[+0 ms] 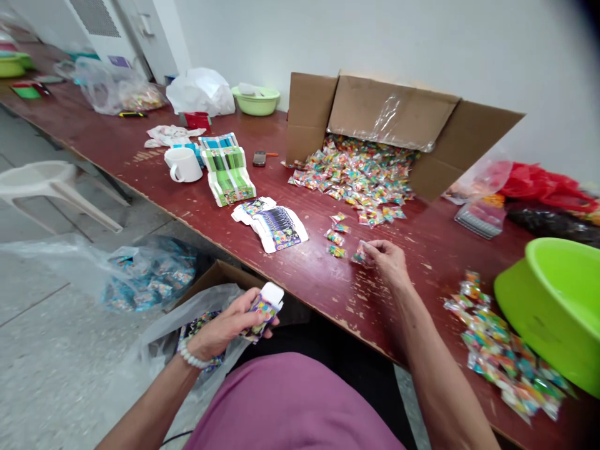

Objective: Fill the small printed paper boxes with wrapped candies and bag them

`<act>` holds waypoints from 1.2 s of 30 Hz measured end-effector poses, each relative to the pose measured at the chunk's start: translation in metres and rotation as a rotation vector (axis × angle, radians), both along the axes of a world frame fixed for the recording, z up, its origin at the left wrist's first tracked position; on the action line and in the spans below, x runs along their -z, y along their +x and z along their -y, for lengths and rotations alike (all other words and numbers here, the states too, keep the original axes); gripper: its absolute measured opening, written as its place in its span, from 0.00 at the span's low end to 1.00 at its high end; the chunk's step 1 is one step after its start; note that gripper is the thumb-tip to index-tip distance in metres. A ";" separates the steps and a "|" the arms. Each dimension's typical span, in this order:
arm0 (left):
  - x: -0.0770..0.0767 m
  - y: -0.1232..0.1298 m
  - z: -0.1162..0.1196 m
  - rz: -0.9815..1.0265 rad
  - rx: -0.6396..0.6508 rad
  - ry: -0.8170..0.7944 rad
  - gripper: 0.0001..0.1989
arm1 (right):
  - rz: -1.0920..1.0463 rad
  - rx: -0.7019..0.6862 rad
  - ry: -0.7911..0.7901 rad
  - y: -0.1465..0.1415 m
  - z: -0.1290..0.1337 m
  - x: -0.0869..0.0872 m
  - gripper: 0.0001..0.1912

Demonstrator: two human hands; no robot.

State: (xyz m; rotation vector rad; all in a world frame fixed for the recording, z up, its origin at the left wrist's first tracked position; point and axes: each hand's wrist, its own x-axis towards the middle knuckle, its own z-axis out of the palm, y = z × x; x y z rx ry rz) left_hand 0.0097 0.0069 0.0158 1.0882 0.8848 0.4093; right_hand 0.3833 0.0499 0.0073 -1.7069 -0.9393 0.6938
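My left hand (pixel 234 326) is closed around a small purple printed candy box (pixel 263 310), held off the table's front edge with its white end flap upward. On the red table, my right hand (pixel 387 257) pinches a small clear candy packet (pixel 360 253) between thumb and fingertips. Just left of it lie several loose candy packets (pixel 335 237) in a short row. Flat purple box blanks (pixel 280 228) rest farther left, and a stack of green box blanks (pixel 229 176) sits behind them. A big heap of candy packets (pixel 359 172) spills from a cardboard carton (pixel 394 109) at the back.
A green basin (pixel 557 306) stands at the right beside another candy pile (pixel 506 356). A white mug (pixel 183 165) and a phone (pixel 259 159) are on the table's left half. Below the edge hang or stand plastic bags (pixel 150 275); a white stool (pixel 51 181) is at the left.
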 end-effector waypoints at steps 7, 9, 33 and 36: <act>-0.019 0.054 0.007 0.114 -0.011 0.051 0.16 | -0.334 -0.303 0.219 -0.113 0.048 -0.046 0.14; -0.023 0.059 0.011 0.139 -0.006 0.077 0.17 | -0.356 -0.330 0.228 -0.136 0.057 -0.046 0.14; -0.017 0.056 0.024 0.174 -0.199 0.020 0.27 | 0.014 -0.622 0.026 -0.143 0.066 -0.048 0.17; -0.018 0.056 0.025 0.151 -0.187 0.025 0.25 | -0.055 -0.773 -0.032 -0.141 0.058 -0.049 0.19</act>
